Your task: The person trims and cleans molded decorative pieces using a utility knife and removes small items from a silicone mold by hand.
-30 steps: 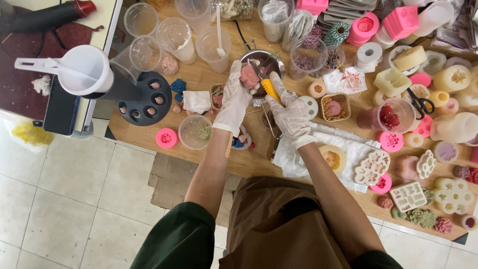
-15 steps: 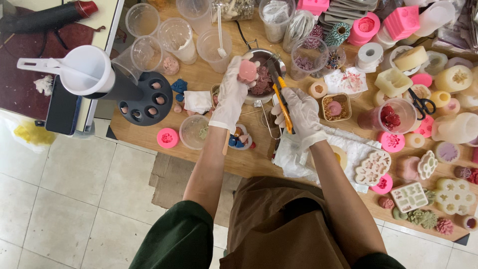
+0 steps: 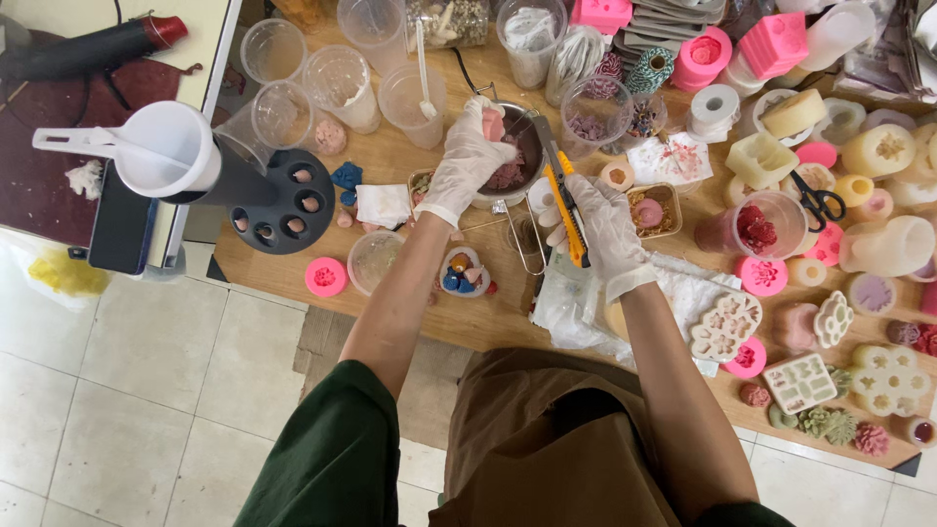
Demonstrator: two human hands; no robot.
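From my remote view, the gloved left hand [image 3: 468, 156] grips a pink wax piece [image 3: 492, 123] over the metal pot [image 3: 517, 156] near the table's far edge. The right hand [image 3: 595, 220] is closed on a yellow utility knife [image 3: 566, 200] just beside the pot. Risk noted: the blade could slip toward the left fingers, or shavings could miss the pot and scatter onto the white cloth [image 3: 683, 288].

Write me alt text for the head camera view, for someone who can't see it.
A person's white-gloved left hand holds a small pink wax lump over a round metal pot, while the white-gloved right hand grips a yellow utility knife. The wooden table around them is crowded with clear plastic cups, pink moulds and pale candles.
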